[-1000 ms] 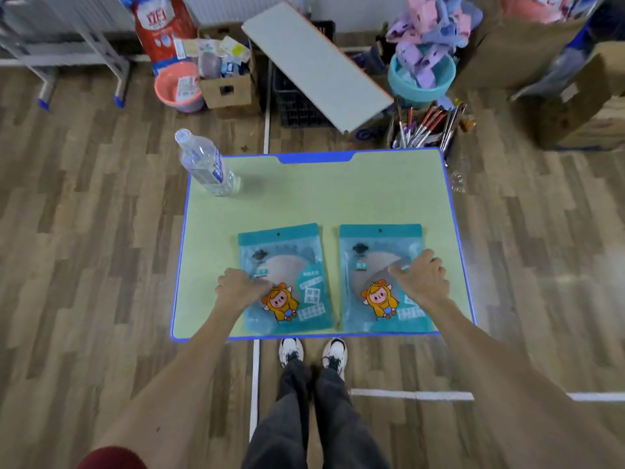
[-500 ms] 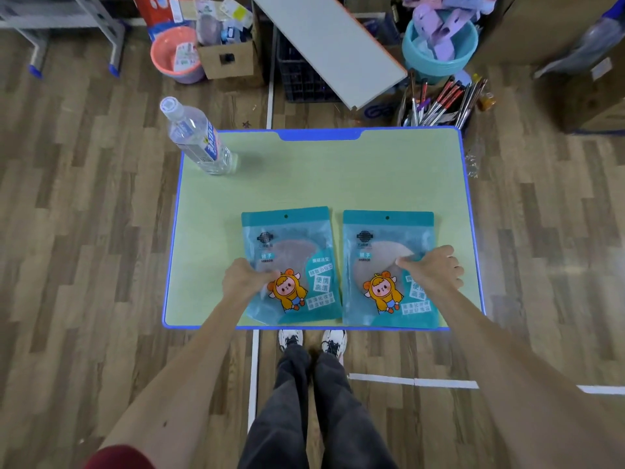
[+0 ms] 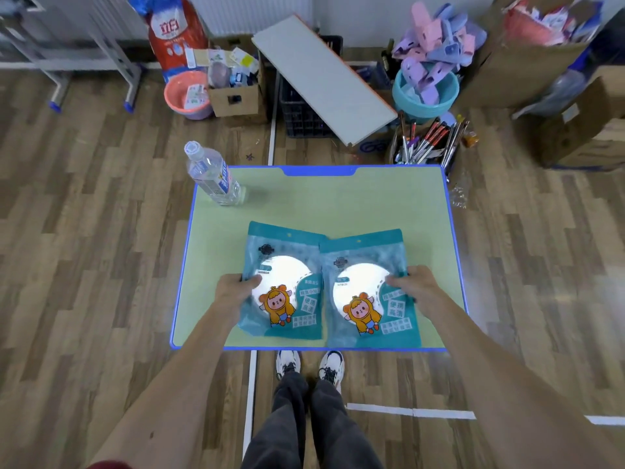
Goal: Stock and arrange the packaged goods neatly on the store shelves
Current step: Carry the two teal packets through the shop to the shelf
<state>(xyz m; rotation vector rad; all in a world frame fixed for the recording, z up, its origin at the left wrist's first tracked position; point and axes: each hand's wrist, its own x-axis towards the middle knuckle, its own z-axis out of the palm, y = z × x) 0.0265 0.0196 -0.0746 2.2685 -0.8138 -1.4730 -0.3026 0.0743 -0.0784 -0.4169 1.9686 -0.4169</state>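
Two teal packets are gripped at mid-frame — the left packet (image 3: 282, 282) by the left hand (image 3: 233, 290), the right packet (image 3: 370, 292) by the right hand (image 3: 417, 288) — long axes running up-frame.

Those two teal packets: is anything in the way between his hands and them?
Nothing visible. The left hand already grips the left packet at its outer edge, and the right hand grips the right packet likewise. The bottle stands well clear at the table's far left corner.
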